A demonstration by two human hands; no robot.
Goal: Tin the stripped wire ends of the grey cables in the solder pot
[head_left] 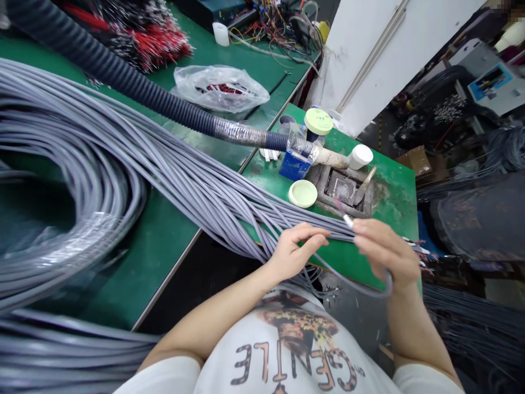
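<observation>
The table (pixel 164 241) was green, and most of it lay under a great coil of grey cables (pixel 82 164) whose ends ran in a fanned bundle toward the near right edge. A black corrugated hose (pixel 123 76) crossed the table from the far left corner and ended over the solder pot (pixel 344 189), which sat near the right edge with a blue box (pixel 293 164) and two pale lids (pixel 302 193) just beside it.

Our left hand (pixel 293 251) rested half-curled on the bundle near the table's near edge, its thumb and forefinger pinching lightly at the top cables. Our right hand (pixel 385 251) was closed around a single cable (pixel 348 221), with the stripped end pointing up out of the fingers toward the pot and the slack looping below the wrist.

We judged the step to be dipping that stripped end in the pot. To do it well, we would have gripped close behind the bared tip so that it could not wander, kept the fine wires together, and brought only the tip down into the pot, upright and briefly. The left hand should have kept the bundle pinned so that no neighbouring cable dragged along. The slack loop should have hung clear of the pot's rim.
</observation>
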